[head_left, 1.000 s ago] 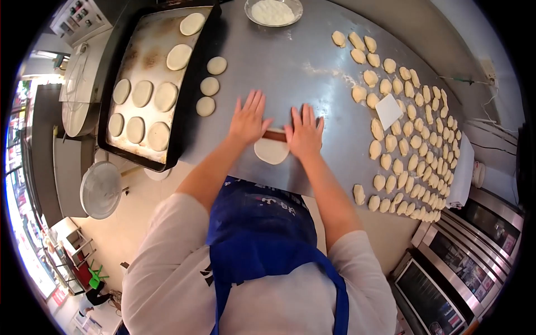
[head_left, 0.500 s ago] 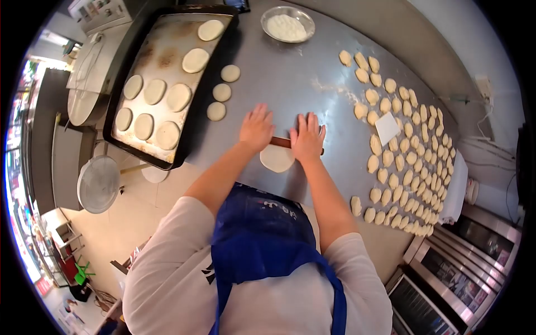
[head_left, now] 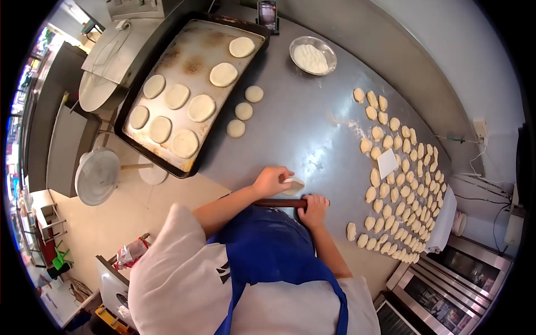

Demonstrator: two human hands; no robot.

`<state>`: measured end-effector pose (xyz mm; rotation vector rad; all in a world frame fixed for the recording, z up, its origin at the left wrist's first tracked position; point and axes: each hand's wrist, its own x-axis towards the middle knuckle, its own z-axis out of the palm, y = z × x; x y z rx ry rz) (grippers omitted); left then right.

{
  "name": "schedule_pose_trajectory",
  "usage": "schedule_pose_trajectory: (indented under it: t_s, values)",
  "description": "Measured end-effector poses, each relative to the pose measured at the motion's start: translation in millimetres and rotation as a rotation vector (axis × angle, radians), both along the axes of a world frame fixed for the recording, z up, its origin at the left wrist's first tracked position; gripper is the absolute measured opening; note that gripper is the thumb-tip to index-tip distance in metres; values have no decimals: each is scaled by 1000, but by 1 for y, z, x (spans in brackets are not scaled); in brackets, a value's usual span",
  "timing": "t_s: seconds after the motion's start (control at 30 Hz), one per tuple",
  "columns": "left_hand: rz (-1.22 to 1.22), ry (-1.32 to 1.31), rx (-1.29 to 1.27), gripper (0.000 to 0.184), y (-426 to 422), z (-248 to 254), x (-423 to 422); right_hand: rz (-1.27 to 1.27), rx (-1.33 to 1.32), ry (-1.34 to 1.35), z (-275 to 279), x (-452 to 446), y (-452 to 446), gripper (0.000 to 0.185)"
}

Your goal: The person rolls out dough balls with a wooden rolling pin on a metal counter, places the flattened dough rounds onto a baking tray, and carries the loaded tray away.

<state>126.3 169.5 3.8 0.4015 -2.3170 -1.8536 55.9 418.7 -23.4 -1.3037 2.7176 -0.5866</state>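
My left hand [head_left: 272, 182] pinches the left edge of a flat dough round [head_left: 294, 187], its far side still resting near the steel table's front edge. Just below, a dark wooden rolling pin [head_left: 282, 203] lies crosswise in front of the blue apron. My right hand [head_left: 315, 210] is closed around the pin's right end. To the upper left, three small dough discs [head_left: 243, 111] sit in a line beside a black-rimmed baking tray [head_left: 127, 106]. Several flattened dough rounds [head_left: 201, 108] lie on that tray.
Many small dough pieces [head_left: 400, 210] cover the table's right side, with a white scraper [head_left: 387, 163] among them. A metal bowl of flour [head_left: 311, 58] stands at the back, near a propped phone [head_left: 268, 15]. Ovens [head_left: 446, 285] are at the lower right.
Both hands have drawn back toward the apron with the rolling pin. My left hand has left the pin and taken hold of the dough round. The camera view has shifted.
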Motion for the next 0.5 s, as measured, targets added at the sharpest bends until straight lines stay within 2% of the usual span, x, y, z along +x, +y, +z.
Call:
schedule_pose_trajectory:
  t_s: [0.03,0.13,0.2,0.23,0.27,0.33,0.4,0.5]
  values:
    - [86,-7,218,19,-5,0,7,-4,1,4,0,0,-1,32]
    - [341,-244,606,14,-74,13,18,-39,19,37,-3,5,-4,27]
    - [561,22,1038,17,-143,57,7,-86,27,63,-9,8,-8,25]
    - [647,43,1206,33,-186,60,-1,-122,11,97,-9,11,-11,23]
    - [619,123,1314,42,-230,64,-9,-144,33,88,-9,10,-15,23]
    - [706,112,1147,47,-317,50,-25,-218,88,74,-4,17,-17,23]
    - [654,119,1164,48,-381,57,-38,-274,137,65,8,23,-26,24]
    - [661,28,1159,49,-454,18,-54,-367,174,50,13,27,-37,26]
